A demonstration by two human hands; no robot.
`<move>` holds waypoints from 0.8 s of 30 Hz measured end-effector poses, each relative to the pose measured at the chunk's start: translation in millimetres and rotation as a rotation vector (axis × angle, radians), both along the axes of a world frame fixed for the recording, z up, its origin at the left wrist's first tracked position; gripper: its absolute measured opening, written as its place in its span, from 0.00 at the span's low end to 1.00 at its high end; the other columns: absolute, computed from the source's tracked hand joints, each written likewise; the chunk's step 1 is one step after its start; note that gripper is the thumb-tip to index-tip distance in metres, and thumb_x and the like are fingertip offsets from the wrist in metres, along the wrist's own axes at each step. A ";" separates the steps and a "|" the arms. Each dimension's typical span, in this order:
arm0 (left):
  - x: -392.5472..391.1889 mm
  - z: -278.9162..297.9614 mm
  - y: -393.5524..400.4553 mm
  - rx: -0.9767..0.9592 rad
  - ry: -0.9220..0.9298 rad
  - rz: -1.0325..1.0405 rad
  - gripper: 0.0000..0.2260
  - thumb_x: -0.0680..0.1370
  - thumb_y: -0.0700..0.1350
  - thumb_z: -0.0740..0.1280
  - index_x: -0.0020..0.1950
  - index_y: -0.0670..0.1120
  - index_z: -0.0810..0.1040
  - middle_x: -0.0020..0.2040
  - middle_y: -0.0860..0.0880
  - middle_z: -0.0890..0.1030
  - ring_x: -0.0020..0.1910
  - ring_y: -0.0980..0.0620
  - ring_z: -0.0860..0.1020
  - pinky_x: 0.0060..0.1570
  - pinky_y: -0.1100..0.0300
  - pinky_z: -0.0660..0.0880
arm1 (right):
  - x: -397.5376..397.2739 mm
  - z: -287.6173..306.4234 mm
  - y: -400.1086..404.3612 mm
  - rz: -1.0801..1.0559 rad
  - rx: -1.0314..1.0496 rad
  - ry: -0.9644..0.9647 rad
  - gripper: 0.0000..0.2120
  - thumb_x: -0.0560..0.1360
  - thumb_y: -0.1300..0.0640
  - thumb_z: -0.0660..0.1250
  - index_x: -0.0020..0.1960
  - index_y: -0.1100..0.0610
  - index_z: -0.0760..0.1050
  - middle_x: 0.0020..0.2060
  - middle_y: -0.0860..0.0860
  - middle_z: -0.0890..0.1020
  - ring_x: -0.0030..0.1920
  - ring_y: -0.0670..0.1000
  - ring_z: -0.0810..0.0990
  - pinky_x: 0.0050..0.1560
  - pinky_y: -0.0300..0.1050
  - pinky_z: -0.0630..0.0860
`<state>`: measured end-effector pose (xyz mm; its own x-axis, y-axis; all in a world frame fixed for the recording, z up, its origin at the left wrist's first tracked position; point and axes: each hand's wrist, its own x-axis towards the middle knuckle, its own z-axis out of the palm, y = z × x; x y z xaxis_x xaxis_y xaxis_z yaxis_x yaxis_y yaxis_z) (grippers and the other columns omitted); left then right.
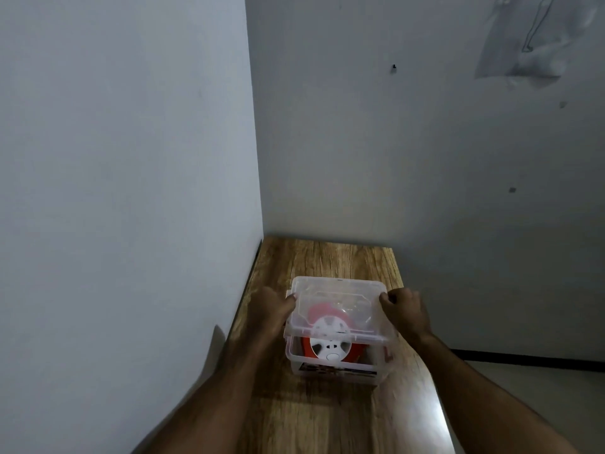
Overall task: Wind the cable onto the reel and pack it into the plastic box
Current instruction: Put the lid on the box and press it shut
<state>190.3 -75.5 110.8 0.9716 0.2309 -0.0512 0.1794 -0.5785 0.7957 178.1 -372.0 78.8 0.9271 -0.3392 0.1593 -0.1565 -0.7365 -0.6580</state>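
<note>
Reel (330,350) inside lidded plastic box (340,371)

Box (379,362): clear plastic, lid (337,290) clear too, slightly frosted. Reel (330,350): white hub with dark cutouts, orange-red around it, reads pink through the lid. Dark printed label with red bits along the box's front bottom; red marking on its right side. Bench (327,417): brown wood grain, darker streaks, pale glare near the front. Walls (131,158): plain pale grey-blue, a few dark specks. Floor (530,388): grey, black skirting strip.
</note>
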 end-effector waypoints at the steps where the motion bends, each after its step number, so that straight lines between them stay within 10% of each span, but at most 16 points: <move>1: -3.7 -0.6 0.1 0.025 0.003 -0.002 0.15 0.75 0.54 0.76 0.36 0.47 0.78 0.33 0.51 0.81 0.31 0.55 0.81 0.30 0.62 0.78 | -5.1 1.4 1.6 -0.003 -0.012 0.008 0.18 0.79 0.54 0.68 0.30 0.55 0.77 0.23 0.52 0.78 0.22 0.49 0.76 0.26 0.45 0.78; 24: -40.1 -17.7 -5.7 0.324 -0.030 -0.076 0.17 0.77 0.59 0.70 0.49 0.46 0.85 0.40 0.52 0.85 0.37 0.53 0.84 0.43 0.58 0.85 | -45.7 -11.3 6.8 -0.006 -0.072 0.007 0.18 0.80 0.55 0.67 0.31 0.54 0.78 0.23 0.48 0.77 0.23 0.45 0.76 0.27 0.37 0.72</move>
<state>150.2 -81.2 93.1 0.9867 0.1572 0.0422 0.1051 -0.8129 0.5729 132.4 -365.2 67.6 0.9263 -0.3328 0.1767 -0.1657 -0.7810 -0.6021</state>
